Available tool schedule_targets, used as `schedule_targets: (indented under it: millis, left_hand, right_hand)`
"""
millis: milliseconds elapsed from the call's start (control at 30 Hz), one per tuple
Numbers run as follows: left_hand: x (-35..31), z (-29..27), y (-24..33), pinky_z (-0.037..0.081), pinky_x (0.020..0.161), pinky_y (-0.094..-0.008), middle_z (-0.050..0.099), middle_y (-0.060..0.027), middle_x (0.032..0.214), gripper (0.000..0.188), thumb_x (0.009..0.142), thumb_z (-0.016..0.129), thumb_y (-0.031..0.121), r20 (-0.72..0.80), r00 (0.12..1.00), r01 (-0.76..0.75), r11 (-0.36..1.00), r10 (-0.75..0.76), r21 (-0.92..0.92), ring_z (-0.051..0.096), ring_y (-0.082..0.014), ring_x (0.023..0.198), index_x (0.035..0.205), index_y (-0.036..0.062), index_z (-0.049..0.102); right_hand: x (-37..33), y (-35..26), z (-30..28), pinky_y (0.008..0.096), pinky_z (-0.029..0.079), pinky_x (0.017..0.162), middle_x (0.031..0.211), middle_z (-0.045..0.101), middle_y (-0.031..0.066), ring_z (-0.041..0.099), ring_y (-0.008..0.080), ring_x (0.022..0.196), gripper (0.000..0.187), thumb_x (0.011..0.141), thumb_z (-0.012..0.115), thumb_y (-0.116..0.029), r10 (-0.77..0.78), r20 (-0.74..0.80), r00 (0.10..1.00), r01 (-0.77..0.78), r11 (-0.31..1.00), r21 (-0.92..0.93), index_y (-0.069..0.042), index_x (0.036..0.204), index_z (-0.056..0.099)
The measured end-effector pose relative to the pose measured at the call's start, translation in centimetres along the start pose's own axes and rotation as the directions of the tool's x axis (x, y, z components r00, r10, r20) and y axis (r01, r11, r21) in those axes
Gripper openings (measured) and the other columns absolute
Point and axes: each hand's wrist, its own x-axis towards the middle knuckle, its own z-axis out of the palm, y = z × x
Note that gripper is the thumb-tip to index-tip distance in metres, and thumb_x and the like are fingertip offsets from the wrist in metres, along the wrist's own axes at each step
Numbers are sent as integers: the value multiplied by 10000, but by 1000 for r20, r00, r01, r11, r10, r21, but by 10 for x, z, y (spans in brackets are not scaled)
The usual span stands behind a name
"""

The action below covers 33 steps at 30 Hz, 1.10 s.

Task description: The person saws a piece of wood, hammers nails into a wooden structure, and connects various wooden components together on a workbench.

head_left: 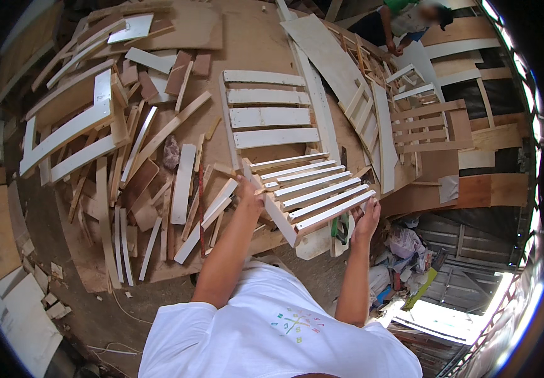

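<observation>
A slatted wooden frame (314, 189), with white-edged slats across two side pieces, is held up between my hands at the near edge of the table. My left hand (250, 195) is closed around its left side. At the right end of the nearest slat, my right hand (366, 219) grips the frame with its fingers partly hidden. Just beyond lies a panel of wide white slats (270, 117) on the tabletop; whether it joins the held frame I cannot tell. A green-handled tool (341, 230) shows below the frame near my right hand.
Loose wooden strips and offcuts (177, 183) cover the table's left side, with a white-faced wooden frame (73, 142) on top. Long boards (338, 66) and slatted pieces (426, 129) lie to the right. Another person (404, 25) stands at the far right. Scraps litter the floor (127, 327).
</observation>
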Motion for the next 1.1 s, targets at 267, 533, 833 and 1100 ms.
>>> schedule_targets:
  millis: [267,533,833,1100]
  left_hand:
    - [-5,-15,-6,534,950,-571,537,-134,1427,765,1013,374,694,249,967,-54,998,49,15,588,-352,1241,1513,115,380]
    - [-50,8,9,521,1001,-550,549,-166,1422,698,1034,375,626,241,968,-71,997,68,5,596,-355,1243,1475,90,452]
    - [-75,17,1,538,995,-514,589,-187,1372,671,1077,295,583,85,990,-113,993,110,26,624,-350,1204,1453,50,452]
    - [-38,2,7,541,980,-557,552,-188,1403,755,1043,318,651,70,996,-62,997,59,42,618,-381,1207,1488,46,397]
  right_hand:
    - [1,11,-11,377,550,939,1336,542,128,626,238,1177,441,1086,520,-326,-29,61,998,31,999,-28,-73,1435,428]
    - [-1,25,-9,335,547,923,1283,533,97,607,193,1116,421,1050,583,-152,-111,-9,994,107,976,-188,-36,1413,404]
    - [16,40,-21,310,531,908,1228,536,126,599,195,1079,368,985,557,-19,-222,32,974,221,926,-305,15,1329,430]
    - [10,41,-26,276,496,867,1215,529,116,567,172,1047,459,1015,605,-100,-242,98,965,261,893,-367,24,1398,383]
